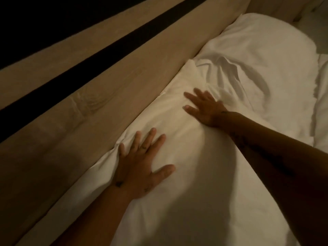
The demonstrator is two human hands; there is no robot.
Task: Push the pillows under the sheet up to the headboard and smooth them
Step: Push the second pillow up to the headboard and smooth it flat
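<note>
Right at the near edge of the bed, the left hand [140,162] is flat on the white sheet [186,201], fingers spread wide and pointing up toward the headboard [88,96], fingertips almost at the seam where fabric meets wood. It's not gripping anything, just an open palm pressing down.

A bit further along, the right hand [206,107] does the same thing: splayed out, nothing pinched, palm on the sheet, fingers aimed at the headboard side. The forearm comes in from the lower right and crosses over the covered bulge.

That bulge is the near pillow [177,132] under the sheet. Its long axis runs along the headboard, bottom left to top right in the frame, and its far long edge sits tight against the wood. Both hands rest on top of it.

Past the right hand there's a bunch of creases [236,75] in the sheet, then the second pillow [266,50], brighter white, also lying lengthwise along the headboard and touching it. The headboard itself is pale wood grain with a dark strip [99,55] running along it, pretty dim lighting overall.
</note>
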